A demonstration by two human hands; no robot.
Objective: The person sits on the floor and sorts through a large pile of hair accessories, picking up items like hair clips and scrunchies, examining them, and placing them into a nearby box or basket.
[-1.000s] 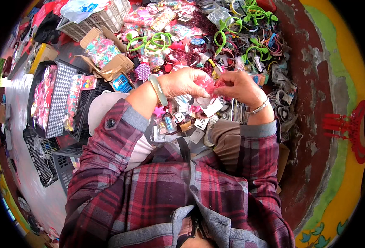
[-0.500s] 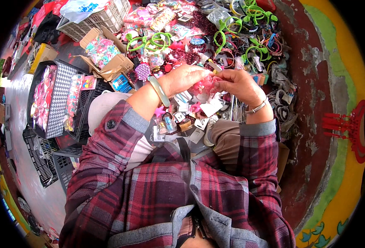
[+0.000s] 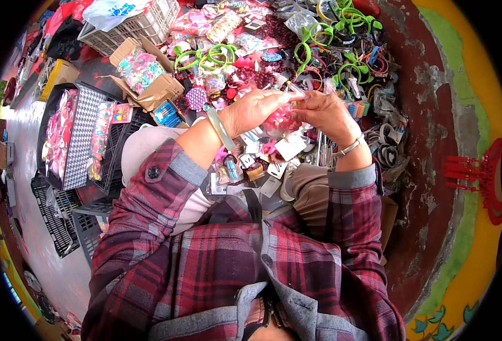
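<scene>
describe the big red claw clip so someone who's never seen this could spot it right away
Start at the painted wall running down the right side of the view, dark red beside yellow and green. The red claw clip sits at its far right edge, well away from the heap of hair accessories. It lies alone, with long comb-like teeth pointing left.

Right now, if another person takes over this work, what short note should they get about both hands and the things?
Left hand: closed on the top of a small pink packet, held above the lap.
Right hand: pinching the same packet from the other side, with a thin clear strip sticking up between the fingers.
Things: carded clips lie on the lap below; green headbands and a cardboard box lie beyond.
Done: packet picked up.
Left: packet is not yet set down.
</scene>
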